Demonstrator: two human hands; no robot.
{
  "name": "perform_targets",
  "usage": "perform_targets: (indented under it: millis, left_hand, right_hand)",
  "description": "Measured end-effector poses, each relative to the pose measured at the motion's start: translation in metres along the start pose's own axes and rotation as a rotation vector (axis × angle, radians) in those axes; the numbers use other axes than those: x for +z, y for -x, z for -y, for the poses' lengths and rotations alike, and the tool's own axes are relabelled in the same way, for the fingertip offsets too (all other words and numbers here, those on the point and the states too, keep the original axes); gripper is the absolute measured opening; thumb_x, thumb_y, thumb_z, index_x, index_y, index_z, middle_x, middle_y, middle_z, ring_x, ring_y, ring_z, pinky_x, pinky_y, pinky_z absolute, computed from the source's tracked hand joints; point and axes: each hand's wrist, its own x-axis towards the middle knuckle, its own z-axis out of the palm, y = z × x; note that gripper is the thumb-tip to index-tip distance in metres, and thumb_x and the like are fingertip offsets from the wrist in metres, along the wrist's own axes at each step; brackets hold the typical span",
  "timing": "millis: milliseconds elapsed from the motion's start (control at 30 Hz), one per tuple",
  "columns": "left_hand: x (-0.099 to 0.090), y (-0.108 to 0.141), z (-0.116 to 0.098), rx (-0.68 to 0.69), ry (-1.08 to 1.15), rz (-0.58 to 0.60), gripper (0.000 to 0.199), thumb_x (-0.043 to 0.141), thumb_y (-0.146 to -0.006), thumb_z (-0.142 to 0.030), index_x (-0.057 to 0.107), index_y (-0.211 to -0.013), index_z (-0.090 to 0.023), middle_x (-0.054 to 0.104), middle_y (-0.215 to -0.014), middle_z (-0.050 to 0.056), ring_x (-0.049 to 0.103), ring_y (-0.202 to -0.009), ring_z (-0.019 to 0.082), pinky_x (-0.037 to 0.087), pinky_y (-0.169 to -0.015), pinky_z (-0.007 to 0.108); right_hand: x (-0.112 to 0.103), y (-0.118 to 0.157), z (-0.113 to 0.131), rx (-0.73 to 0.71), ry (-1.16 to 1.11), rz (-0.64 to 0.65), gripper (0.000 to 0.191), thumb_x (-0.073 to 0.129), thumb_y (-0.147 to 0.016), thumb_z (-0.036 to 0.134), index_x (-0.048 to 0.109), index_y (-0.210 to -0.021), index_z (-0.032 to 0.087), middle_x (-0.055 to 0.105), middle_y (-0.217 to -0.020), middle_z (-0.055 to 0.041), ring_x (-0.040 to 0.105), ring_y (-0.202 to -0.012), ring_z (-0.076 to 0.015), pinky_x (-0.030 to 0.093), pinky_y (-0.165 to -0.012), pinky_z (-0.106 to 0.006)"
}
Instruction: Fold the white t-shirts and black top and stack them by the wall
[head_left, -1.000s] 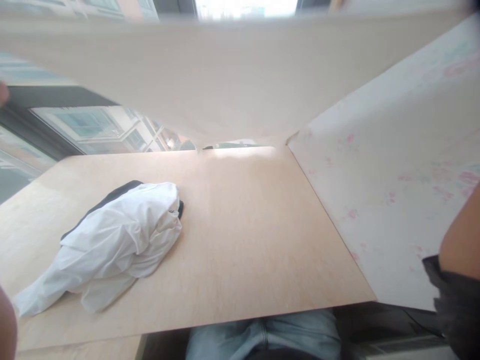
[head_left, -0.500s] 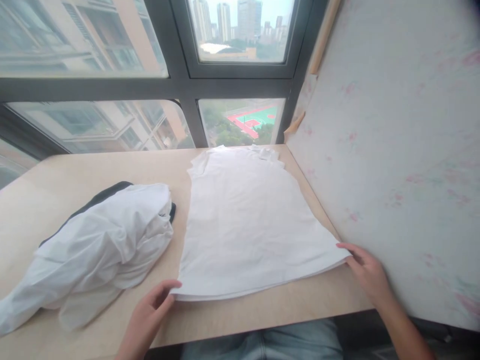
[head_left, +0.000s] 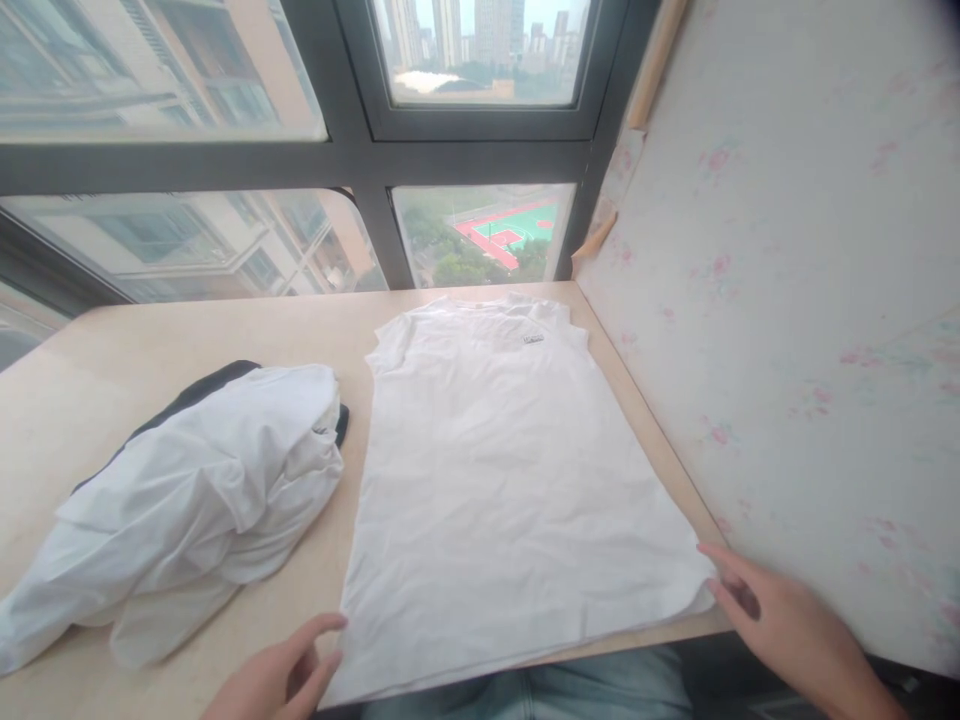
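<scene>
One white shirt [head_left: 487,450] lay flat on the counter [head_left: 172,330], between and beyond the fingers, its hem nearest, apparently so both lower corners were within reach. The right hand [head_left: 780,610] seemed to pinch one corner; the left hand [head_left: 274,675] touched the side edge, and whether it gripped cloth could not be told. Beyond the left fingers, leftward, crumpled clothes [head_left: 217,490] lay apart, cut off by the frame. The shirt's small chest print [head_left: 533,339] was unreadable.

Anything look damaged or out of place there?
Yes: beside the window frame, a brownish flap of wallpaper curls off the wall, as if torn. The spread white shirt looks only lightly wrinkled; no spill visible.
</scene>
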Motion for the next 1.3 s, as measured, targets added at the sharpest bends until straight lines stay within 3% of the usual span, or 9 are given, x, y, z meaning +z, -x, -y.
perform_targets:
  millis: [133,233,300,467,600,767,900,1100,1300]
  left_hand:
    - [-0.01,-0.046,-0.051,0.196,-0.1,-0.298,0.045,0.046,-0.086,-0.055,0.068,-0.111,-0.025,0.074,-0.095,0.005,0.07,-0.085,0.023,0.055,-0.078,0.032]
    - [-0.002,-0.096,-0.099,0.425,-0.213,-0.426,0.046,0.04,-0.093,-0.045,0.063,-0.126,-0.021,0.063,-0.133,0.011,0.059,-0.122,0.027,0.046,-0.104,0.041]
    - [0.004,-0.13,-0.123,0.477,-0.344,-0.484,0.049,0.038,-0.095,-0.037,0.057,-0.136,-0.018,0.05,-0.148,0.014,0.044,-0.139,0.032,0.036,-0.114,0.049]
    - [0.005,-0.203,-0.136,0.427,-0.556,-0.563,0.054,0.037,-0.096,-0.032,0.044,-0.149,-0.019,0.03,-0.162,0.015,0.025,-0.149,0.038,0.02,-0.118,0.061]
    - [-0.002,-0.23,-0.123,0.365,-0.584,-0.529,0.058,0.034,-0.099,-0.042,0.038,-0.153,-0.021,0.028,-0.163,0.013,0.025,-0.149,0.037,0.02,-0.118,0.061]
    - [-0.006,-0.235,-0.119,0.34,-0.597,-0.519,0.059,0.034,-0.099,-0.042,0.036,-0.153,-0.021,0.027,-0.163,0.013,0.024,-0.149,0.037,0.021,-0.118,0.061]
    - [-0.014,-0.242,-0.132,0.331,-0.605,-0.516,0.055,0.04,-0.094,-0.03,0.045,-0.147,-0.018,0.037,-0.158,0.016,0.031,-0.146,0.037,0.026,-0.115,0.061]
    - [-0.032,-0.288,-0.212,0.584,-0.501,-0.471,0.05,0.046,-0.088,-0.019,0.052,-0.138,-0.013,0.047,-0.148,0.018,0.039,-0.14,0.033,0.033,-0.115,0.05]
    - [-0.02,-0.366,-0.304,0.712,-0.46,-0.404,0.048,0.044,-0.095,-0.032,0.048,-0.141,-0.019,0.043,-0.153,0.013,0.036,-0.143,0.029,0.029,-0.117,0.049]
  right_hand:
    - [-0.006,-0.046,0.056,-0.118,0.025,-0.054,0.042,0.046,-0.09,0.057,0.07,-0.113,0.031,0.067,-0.068,-0.0036,0.064,-0.06,-0.0248,0.055,-0.062,-0.04]
    - [0.007,-0.099,0.119,-0.348,-0.058,-0.059,0.043,0.04,-0.097,0.05,0.065,-0.122,0.027,0.071,-0.111,-0.0073,0.068,-0.099,-0.0243,0.056,-0.087,-0.039]
    - [0.024,-0.138,0.156,-0.521,-0.018,-0.037,0.047,0.04,-0.098,0.049,0.058,-0.134,0.025,0.058,-0.14,-0.0086,0.054,-0.128,-0.0255,0.045,-0.107,-0.042]
    - [0.072,-0.221,0.205,-0.608,0.2,-0.013,0.059,0.04,-0.099,0.049,0.042,-0.15,0.019,0.025,-0.163,-0.0129,0.023,-0.15,-0.032,0.024,-0.12,-0.053]
    - [0.093,-0.255,0.211,-0.554,0.284,-0.014,0.06,0.035,-0.101,0.05,0.039,-0.152,0.018,0.023,-0.164,-0.012,0.019,-0.151,-0.0317,0.017,-0.121,-0.055]
    - [0.099,-0.264,0.212,-0.57,0.25,-0.04,0.06,0.037,-0.1,0.049,0.042,-0.15,0.017,0.026,-0.163,-0.012,0.02,-0.151,-0.0322,0.016,-0.12,-0.055]
    - [0.087,-0.29,0.205,-0.582,0.034,-0.079,0.051,0.043,-0.097,0.047,0.056,-0.137,0.019,0.051,-0.148,-0.0112,0.042,-0.139,-0.0275,0.03,-0.117,-0.045]
    - [0.037,-0.393,0.174,-0.185,-0.11,-0.333,0.042,0.051,-0.088,0.029,0.062,-0.124,0.011,0.065,-0.127,-0.0163,0.059,-0.116,-0.0269,0.043,-0.103,-0.038]
    - [0.014,-0.455,0.161,-0.004,-0.011,-0.059,0.052,0.064,-0.082,0.052,0.065,-0.116,0.013,0.07,-0.111,-0.0121,0.065,-0.091,-0.0216,0.045,-0.077,-0.028]
